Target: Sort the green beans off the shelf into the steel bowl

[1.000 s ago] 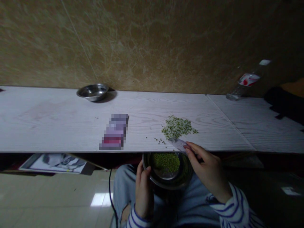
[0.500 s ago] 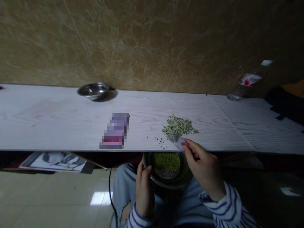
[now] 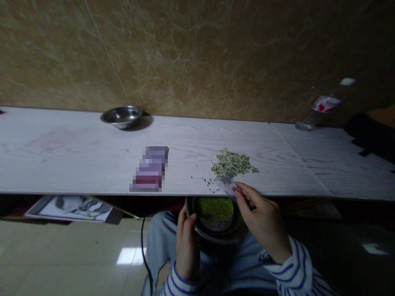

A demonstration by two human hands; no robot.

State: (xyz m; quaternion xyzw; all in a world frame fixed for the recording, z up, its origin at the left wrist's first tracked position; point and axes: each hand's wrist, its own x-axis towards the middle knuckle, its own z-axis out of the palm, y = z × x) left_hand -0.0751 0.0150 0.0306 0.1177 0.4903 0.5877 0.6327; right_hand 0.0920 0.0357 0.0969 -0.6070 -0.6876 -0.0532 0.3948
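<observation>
My left hand (image 3: pixel 187 236) grips the left rim of a metal bowl (image 3: pixel 212 237), thumb over the edge. The bowl is held over my lap, just below the table's front edge, with green mung beans (image 3: pixel 217 209) inside. Between thumb and fingers, my right hand (image 3: pixel 259 213) pinches a clear, thin plastic piece (image 3: pixel 226 185); its exact kind I cannot make out. This piece lies low over the tabletop near the front edge, at the near side of a spread of mung beans (image 3: pixel 233 163). A few stray beans are scattered to its left.
On the white wood-grain table (image 3: pixel 77 160) lies a pixelated flat item (image 3: pixel 150 169). Against the wall are a small steel bowl (image 3: pixel 121 118) and a clear plastic bottle (image 3: pixel 324 104). Something dark (image 3: pixel 370 133) lies at the right. A framed picture (image 3: pixel 74 208) is under the tabletop.
My right hand has drawn slightly left with the plastic piece, towards the table edge. My left hand still holds the bowl in nearly the same place.
</observation>
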